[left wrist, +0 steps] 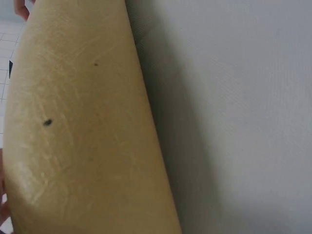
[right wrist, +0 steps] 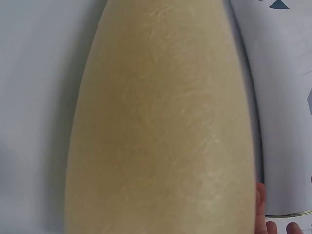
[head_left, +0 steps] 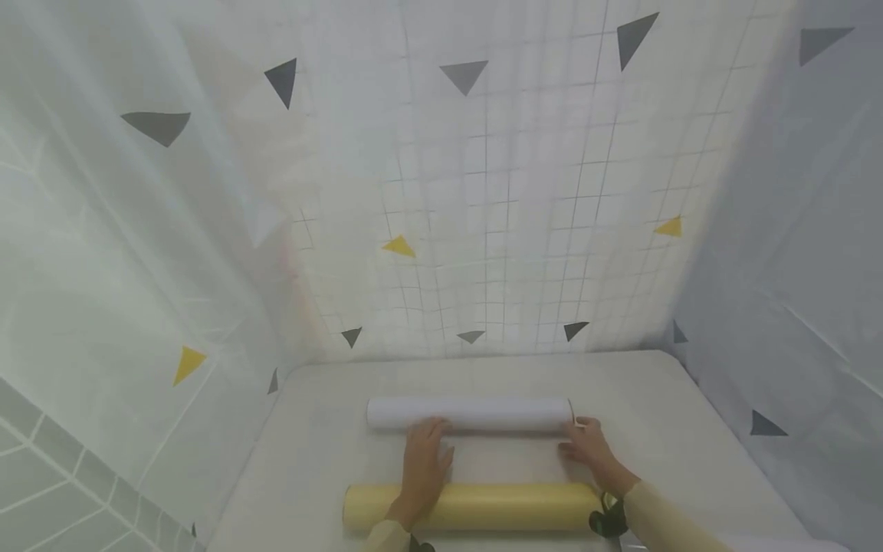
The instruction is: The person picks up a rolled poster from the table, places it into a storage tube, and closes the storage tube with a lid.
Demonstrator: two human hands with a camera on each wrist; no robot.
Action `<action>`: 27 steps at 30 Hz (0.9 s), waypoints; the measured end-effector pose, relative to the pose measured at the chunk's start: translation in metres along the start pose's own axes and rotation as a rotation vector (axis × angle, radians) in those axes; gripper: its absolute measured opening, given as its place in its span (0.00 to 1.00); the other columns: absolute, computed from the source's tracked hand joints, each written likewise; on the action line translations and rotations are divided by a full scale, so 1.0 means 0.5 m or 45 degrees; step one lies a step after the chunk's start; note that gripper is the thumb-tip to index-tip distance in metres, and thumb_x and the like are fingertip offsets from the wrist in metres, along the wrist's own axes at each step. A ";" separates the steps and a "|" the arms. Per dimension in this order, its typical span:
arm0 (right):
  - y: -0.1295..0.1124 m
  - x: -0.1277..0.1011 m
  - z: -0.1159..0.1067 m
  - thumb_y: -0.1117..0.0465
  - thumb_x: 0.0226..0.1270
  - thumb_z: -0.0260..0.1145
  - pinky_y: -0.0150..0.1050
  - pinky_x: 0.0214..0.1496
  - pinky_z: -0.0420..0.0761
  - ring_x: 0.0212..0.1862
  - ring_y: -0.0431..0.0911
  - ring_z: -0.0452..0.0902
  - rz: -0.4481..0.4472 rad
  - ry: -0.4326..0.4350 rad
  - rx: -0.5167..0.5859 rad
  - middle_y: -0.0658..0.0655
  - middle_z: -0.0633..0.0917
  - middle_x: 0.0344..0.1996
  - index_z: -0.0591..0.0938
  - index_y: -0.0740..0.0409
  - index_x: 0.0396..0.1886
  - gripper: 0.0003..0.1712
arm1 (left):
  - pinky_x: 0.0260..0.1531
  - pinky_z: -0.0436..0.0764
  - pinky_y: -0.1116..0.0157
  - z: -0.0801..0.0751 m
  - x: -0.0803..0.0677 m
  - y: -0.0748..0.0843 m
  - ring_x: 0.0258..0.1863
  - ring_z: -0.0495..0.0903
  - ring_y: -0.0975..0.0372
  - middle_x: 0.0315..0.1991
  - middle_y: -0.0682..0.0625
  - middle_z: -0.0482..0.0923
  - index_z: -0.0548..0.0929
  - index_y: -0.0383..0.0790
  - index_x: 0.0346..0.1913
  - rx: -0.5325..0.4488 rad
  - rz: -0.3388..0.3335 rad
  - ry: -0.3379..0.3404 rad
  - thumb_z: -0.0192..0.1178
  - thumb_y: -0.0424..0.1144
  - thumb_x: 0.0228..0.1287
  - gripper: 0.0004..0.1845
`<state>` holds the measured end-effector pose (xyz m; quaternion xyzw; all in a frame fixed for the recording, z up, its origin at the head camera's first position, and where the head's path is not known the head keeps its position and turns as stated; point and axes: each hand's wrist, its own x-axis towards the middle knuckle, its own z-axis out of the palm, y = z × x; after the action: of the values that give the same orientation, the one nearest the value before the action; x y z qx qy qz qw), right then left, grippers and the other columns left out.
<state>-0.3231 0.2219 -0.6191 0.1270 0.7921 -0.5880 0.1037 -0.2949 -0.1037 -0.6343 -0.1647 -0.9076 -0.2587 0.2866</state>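
Soft, diffuse light leaves the head view hazy and low in contrast, the thin grid lines on the pale grid-patterned wall [head_left: 448,176] smeared and faint in places, its right-hand neighbour duller. A weak shadow edges the smooth white cylindrical roll [head_left: 476,414]. The wrist views are dimmer; glints catch the creases of the glossy yellow cylindrical roll [right wrist: 161,122], which bulges with close wide-angle distortion and casts a broad, soft-edged shadow on the pale grey surface [left wrist: 258,122]
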 end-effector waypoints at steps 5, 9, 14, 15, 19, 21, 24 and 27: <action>0.012 -0.003 -0.021 0.57 0.78 0.51 0.46 0.49 0.86 0.53 0.64 0.83 -0.080 0.005 -0.211 0.84 0.68 0.67 0.52 0.79 0.73 0.38 | 0.52 0.81 0.59 0.008 -0.001 0.005 0.44 0.83 0.63 0.40 0.55 0.88 0.86 0.47 0.41 -0.033 0.042 -0.088 0.70 0.34 0.60 0.08; 0.016 -0.009 -0.055 0.57 0.77 0.54 0.51 0.53 0.84 0.53 0.62 0.82 -0.209 -0.016 -0.430 0.79 0.76 0.62 0.63 0.74 0.68 0.30 | 0.50 0.81 0.63 0.008 -0.002 0.011 0.40 0.83 0.67 0.36 0.59 0.88 0.86 0.52 0.37 -0.048 0.061 -0.242 0.66 0.38 0.65 0.03; 0.015 -0.024 -0.105 0.55 0.77 0.57 0.60 0.58 0.81 0.56 0.63 0.80 -0.264 -0.138 -0.640 0.70 0.84 0.54 0.78 0.67 0.57 0.21 | 0.51 0.81 0.64 0.008 -0.007 0.016 0.41 0.82 0.68 0.35 0.60 0.87 0.85 0.52 0.34 -0.061 0.159 -0.286 0.65 0.37 0.65 0.04; 0.014 -0.025 -0.113 0.54 0.76 0.58 0.60 0.58 0.81 0.55 0.61 0.81 -0.255 -0.174 -0.668 0.66 0.85 0.53 0.80 0.65 0.56 0.20 | 0.50 0.81 0.64 0.007 -0.008 0.017 0.40 0.82 0.68 0.35 0.60 0.87 0.85 0.51 0.33 -0.066 0.177 -0.282 0.65 0.37 0.65 0.04; 0.017 -0.027 -0.144 0.50 0.75 0.62 0.56 0.55 0.84 0.51 0.53 0.83 -0.317 -0.355 -0.741 0.57 0.87 0.48 0.83 0.60 0.52 0.19 | 0.46 0.81 0.67 0.007 -0.009 0.015 0.38 0.82 0.69 0.33 0.62 0.88 0.88 0.51 0.33 -0.049 0.234 -0.334 0.63 0.41 0.69 0.07; 0.019 -0.026 -0.161 0.49 0.75 0.62 0.53 0.54 0.84 0.51 0.50 0.83 -0.383 -0.458 -0.756 0.55 0.87 0.48 0.83 0.58 0.51 0.19 | 0.44 0.80 0.69 0.008 -0.008 0.012 0.36 0.82 0.70 0.33 0.62 0.88 0.89 0.52 0.32 -0.030 0.268 -0.376 0.60 0.44 0.72 0.11; 0.026 -0.025 -0.188 0.51 0.76 0.62 0.41 0.50 0.82 0.48 0.41 0.81 -0.491 -0.620 -0.750 0.52 0.87 0.47 0.83 0.57 0.51 0.16 | 0.41 0.77 0.72 0.011 -0.006 0.008 0.35 0.80 0.71 0.32 0.62 0.88 0.89 0.54 0.29 -0.003 0.302 -0.427 0.55 0.48 0.77 0.17; 0.029 -0.026 -0.210 0.53 0.73 0.65 0.32 0.43 0.77 0.44 0.34 0.79 -0.569 -0.779 -0.727 0.53 0.88 0.44 0.83 0.59 0.49 0.14 | 0.41 0.76 0.72 0.007 -0.001 0.009 0.34 0.79 0.71 0.31 0.63 0.88 0.87 0.54 0.26 -0.006 0.313 -0.444 0.53 0.48 0.78 0.20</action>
<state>-0.3075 0.3255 -0.5980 -0.2592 0.8631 -0.3651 0.2337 -0.2940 -0.0981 -0.6352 -0.3170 -0.9160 -0.1916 0.1541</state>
